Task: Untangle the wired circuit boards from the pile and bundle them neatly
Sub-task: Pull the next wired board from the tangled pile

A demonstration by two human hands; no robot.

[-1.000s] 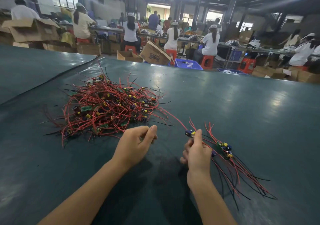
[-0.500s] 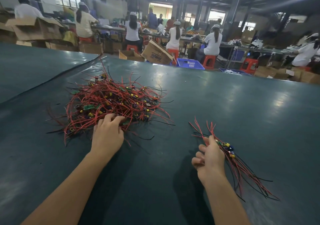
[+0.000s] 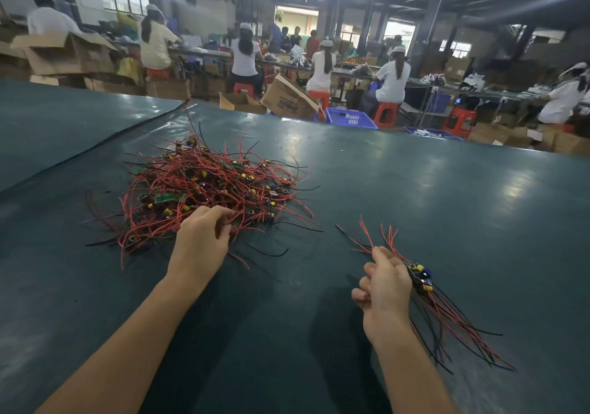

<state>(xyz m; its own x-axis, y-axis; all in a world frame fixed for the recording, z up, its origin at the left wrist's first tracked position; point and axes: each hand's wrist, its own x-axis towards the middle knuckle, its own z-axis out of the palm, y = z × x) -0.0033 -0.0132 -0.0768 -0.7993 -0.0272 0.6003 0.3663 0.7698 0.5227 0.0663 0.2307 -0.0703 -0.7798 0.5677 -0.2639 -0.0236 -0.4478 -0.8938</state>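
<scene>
left hand (image 3: pixel 204 241) is back at the pile (image 3: pixel 207 187). a second ago it was over by the right hand (image 3: pixel 386 289), handing off a board with a red lead trailing from the heap. half a second ago it lay flatter on the near edge. now its fingers (image 3: pixel 220 214) are curled down into the near edge and pinch a few red strands. i can't tell if there's a board on the end of them, the tangle hides it.

right hand has barely shifted. it's closed round the bundle (image 3: pixel 447 318), thumb up, boards (image 3: pixel 419 274) clustered just past the knuckles, long leads fanning back toward me on the table (image 3: pixel 415 190), short red ends sticking up in front. the board passed over looks to have joined that bundle, no stray lead runs between bundle and pile now.

so my read: one unit done, next pick just starting. pile is still big, sitting left of centre on the green mat, well apart from the bundle. we're early in the task, most boards still tangled.

next move by my guess: lift slow and see what comes. the strands cross a lot of others, so a quick pull could drag a clump or scatter the heap. the bundle leads are loose at the tail and not tied, could slip if the right hand relaxes.
</scene>
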